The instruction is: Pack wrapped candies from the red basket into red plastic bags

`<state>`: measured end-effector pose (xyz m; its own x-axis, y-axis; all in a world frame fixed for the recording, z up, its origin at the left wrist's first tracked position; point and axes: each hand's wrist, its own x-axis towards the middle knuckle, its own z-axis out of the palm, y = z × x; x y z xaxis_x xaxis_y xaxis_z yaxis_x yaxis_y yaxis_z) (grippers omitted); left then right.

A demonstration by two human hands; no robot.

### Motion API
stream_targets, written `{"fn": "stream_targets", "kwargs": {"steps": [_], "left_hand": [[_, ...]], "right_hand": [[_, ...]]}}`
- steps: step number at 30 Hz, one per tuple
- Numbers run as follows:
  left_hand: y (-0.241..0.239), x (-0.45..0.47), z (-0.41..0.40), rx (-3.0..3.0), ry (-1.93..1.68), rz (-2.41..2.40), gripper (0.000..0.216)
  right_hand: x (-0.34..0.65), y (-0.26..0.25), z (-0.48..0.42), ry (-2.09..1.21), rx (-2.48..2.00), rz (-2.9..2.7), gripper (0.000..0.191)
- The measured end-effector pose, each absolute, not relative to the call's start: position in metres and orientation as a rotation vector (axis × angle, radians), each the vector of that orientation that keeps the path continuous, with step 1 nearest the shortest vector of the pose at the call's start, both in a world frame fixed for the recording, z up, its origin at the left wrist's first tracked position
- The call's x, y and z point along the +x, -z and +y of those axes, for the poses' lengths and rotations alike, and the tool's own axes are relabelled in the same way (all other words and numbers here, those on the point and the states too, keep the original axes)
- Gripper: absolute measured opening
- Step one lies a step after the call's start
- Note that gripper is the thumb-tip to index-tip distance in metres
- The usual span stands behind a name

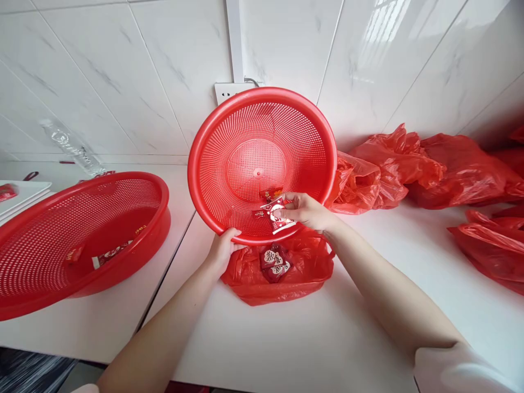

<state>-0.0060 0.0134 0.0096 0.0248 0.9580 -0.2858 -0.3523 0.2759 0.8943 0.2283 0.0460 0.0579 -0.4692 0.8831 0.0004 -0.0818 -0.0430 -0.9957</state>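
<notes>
A red plastic colander basket (262,98) is tilted toward me above a red plastic bag (254,289). My left hand (223,248) grips the basket's lower left rim, thumb over the edge. Inside the basket, near its lower right side, my right hand (307,212) pinches a red and white snack packet (279,215). Behind that packet lies another small red packet (272,193), partly covered by the fingers. Dark red packets with white lettering (273,256) sit in the mouth of the bag below the rim.
Another red basket (159,218) holding a few packets stands at the left. Several filled red plastic bags (393,158) line the tiled wall on the right. A clear bottle (71,146) and a power socket (224,91) are at the back. A seam (167,267) divides the white tabletops.
</notes>
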Motion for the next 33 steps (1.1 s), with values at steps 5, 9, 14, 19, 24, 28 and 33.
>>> {"fn": "stream_targets", "kwargs": {"steps": [5,9,14,19,24,28,33], "left_hand": [[-0.005,-0.007,0.016,0.755,-1.165,1.102,0.014],[-0.003,-0.007,0.015,0.766,-1.15,1.093,0.017],[-0.002,-0.008,0.015,0.778,-1.164,1.084,0.019],[0.001,-0.008,0.016,0.81,-1.152,1.099,0.018],[-0.004,-0.005,0.014,0.835,-1.153,1.118,0.023],[-0.009,-0.004,0.014,0.792,-1.152,1.098,0.016],[-0.007,-0.006,0.016,0.798,-1.162,1.087,0.013]], "right_hand": [[0.245,-0.092,0.032,-1.605,-0.791,-1.974,0.028],[0.256,-0.098,0.03,-1.578,-0.832,-2.253,0.028],[0.258,-0.079,0.04,-1.588,-0.914,-2.371,0.027],[0.225,-0.038,0.053,-0.701,-1.102,-2.253,0.028],[0.199,0.005,0.06,-0.552,-1.063,-2.361,0.05],[0.198,0.01,0.061,-0.697,-1.014,-2.264,0.033],[0.208,-0.005,0.062,-0.888,-1.044,-2.127,0.021]]}}
